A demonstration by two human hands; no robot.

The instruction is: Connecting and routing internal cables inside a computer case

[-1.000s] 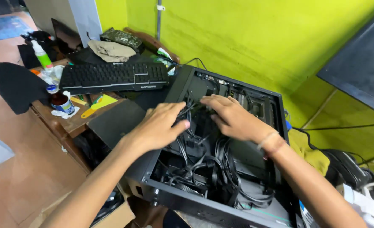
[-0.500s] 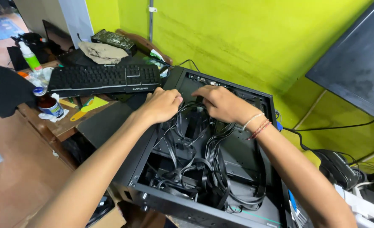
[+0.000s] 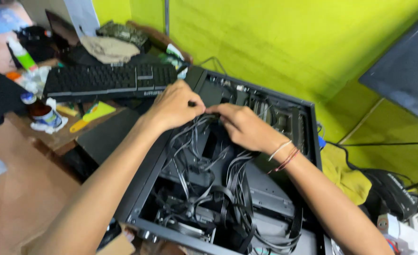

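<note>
Both hands are meeting over the upper end of the open black metal computer case (image 3: 308, 123), where a bundle of flat black cables (image 3: 204, 141) is rising out of the interior. My left hand (image 3: 173, 106) is closing its fingers into a pinch on a small dark piece at the top of that bundle; whether it is a plug or just a cable end I cannot tell. My right hand (image 3: 244, 127) is curling its fingers down onto the same cables, fingertips tucked under and hidden, so how tightly it is gripping I cannot tell either.

Compared with half a second ago, both hands are sitting closer together and nearer the top edge of the case, fingertips almost touching. I am judging this as fine work on one connection rather than general sorting.

Cables are lying directly beneath and between my fingers, trailing down toward the lower end of the case in loose loops.

Outward: a black keyboard (image 3: 110, 80) is lying on the wooden desk (image 3: 58, 139) just left of the case, a small cup (image 3: 46, 113) near it, a yellow-green wall (image 3: 275, 42) behind.
</note>
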